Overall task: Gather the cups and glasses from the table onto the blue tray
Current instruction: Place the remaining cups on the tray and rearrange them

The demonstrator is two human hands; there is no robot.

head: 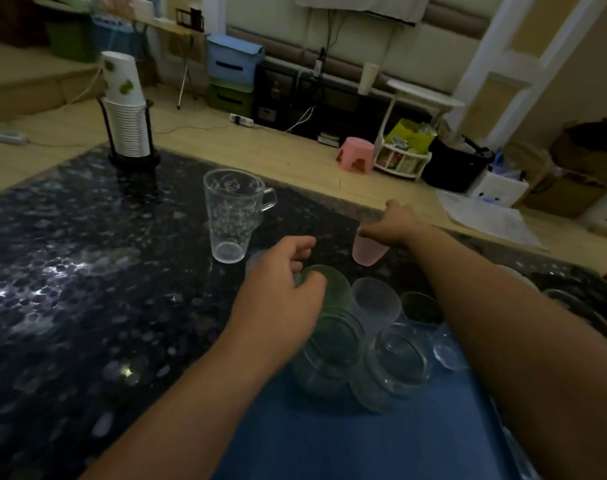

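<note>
Right hand (pixel 395 223) is clamped over the pink cup (pixel 368 251), just beyond the blue tray's (pixel 381 441) far edge, so I'd pull it back toward me. Left hand (pixel 288 289) grips the green cup (pixel 333 289) at the tray's edge.

Far left on the dark speckled table (pixel 70 271): a black wire holder (pixel 133 157) carrying a stack of white paper cups (pixel 123 105), the top ones printed with green leaves. On the floor beyond the far edge: a pink plastic stool (pixel 357 154), a white power strip (pixel 241 120), stacked blue and green storage boxes (pixel 233 76), and a white side table (pixel 423 94) bearing a tall paper cup (pixel 368 77). Far right: a black basket (pixel 458 168).
</note>
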